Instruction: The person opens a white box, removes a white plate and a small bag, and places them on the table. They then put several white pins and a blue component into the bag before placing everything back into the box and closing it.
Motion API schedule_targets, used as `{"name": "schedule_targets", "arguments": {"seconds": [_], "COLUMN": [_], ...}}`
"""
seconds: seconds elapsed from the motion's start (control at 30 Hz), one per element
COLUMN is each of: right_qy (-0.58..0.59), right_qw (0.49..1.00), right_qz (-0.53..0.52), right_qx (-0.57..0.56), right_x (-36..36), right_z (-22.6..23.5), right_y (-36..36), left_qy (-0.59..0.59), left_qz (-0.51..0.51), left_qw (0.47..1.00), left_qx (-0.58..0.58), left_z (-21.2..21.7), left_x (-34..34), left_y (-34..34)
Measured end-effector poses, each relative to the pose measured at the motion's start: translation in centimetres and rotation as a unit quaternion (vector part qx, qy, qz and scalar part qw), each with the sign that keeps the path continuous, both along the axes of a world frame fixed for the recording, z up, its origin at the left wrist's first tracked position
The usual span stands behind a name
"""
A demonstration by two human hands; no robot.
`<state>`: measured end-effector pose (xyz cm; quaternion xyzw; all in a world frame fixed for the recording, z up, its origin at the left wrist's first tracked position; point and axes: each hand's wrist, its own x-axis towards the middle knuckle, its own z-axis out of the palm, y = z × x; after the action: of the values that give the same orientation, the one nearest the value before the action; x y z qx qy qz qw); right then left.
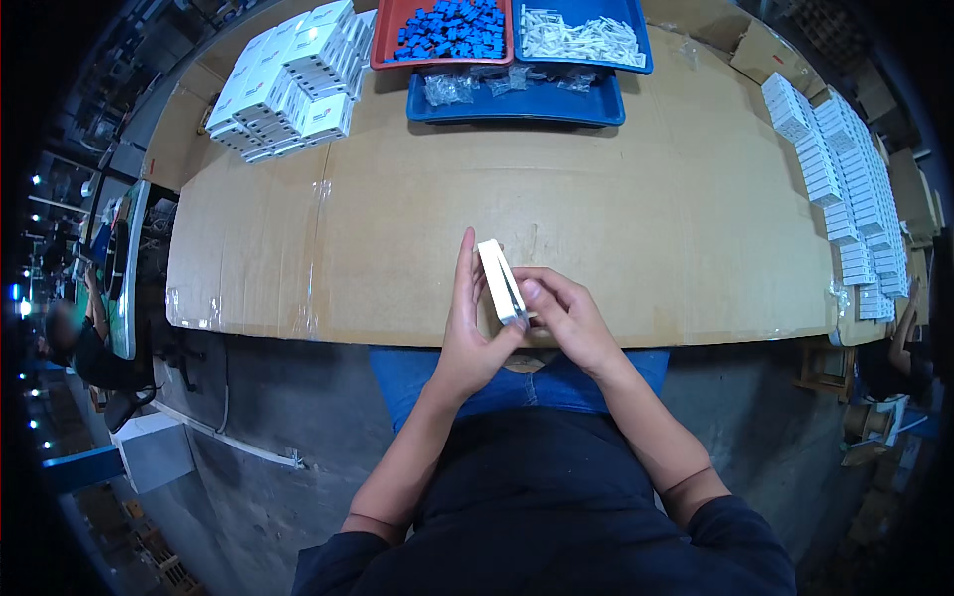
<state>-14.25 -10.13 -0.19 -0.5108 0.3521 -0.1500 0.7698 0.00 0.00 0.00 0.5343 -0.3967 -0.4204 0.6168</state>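
Observation:
Close to the table's front edge, a small white box (499, 282) stands tilted between both my hands. A dark gap runs along its right side, so that face looks partly lifted. My left hand (475, 323) supports it from the left, fingers upright along the side and thumb at the lower end. Curled around the right side, my right hand (566, 318) has its thumb and fingers closed at the gap. What the right fingertips pinch there, beyond the box's edge, is hidden.
White boxes are stacked at the far left (288, 74) and in rows along the right edge (850, 179). At the back, a red tray (376, 45) holds blue parts, a blue tray (646, 50) white sticks, and a lower blue tray (517, 112) clear bags. A person (84, 338) sits left; another's arm (902, 333) shows right.

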Motion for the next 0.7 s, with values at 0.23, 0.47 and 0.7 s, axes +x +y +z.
{"name": "schedule_targets", "arguments": {"seconds": [0.23, 0.47, 0.7], "right_qy": [-0.084, -0.062, -0.074], "right_qw": [0.986, 0.898, 0.874], "right_qz": [-0.041, -0.046, -0.053], "right_qx": [-0.139, -0.434, -0.478], "right_x": [0.6, 1.5, 1.7], "right_z": [1.4, 2.1, 1.5], "right_y": [1.2, 2.9, 4.4], "left_qy": [0.008, 0.103, 0.096], "left_qz": [0.058, 0.127, 0.155], "left_qw": [0.997, 0.985, 0.976], "left_qx": [-0.056, -0.063, -0.122], "left_z": [-1.2, 0.0, 0.5], "left_x": [-0.7, -2.2, -2.7], "left_y": [-0.5, -1.6, -1.5]}}
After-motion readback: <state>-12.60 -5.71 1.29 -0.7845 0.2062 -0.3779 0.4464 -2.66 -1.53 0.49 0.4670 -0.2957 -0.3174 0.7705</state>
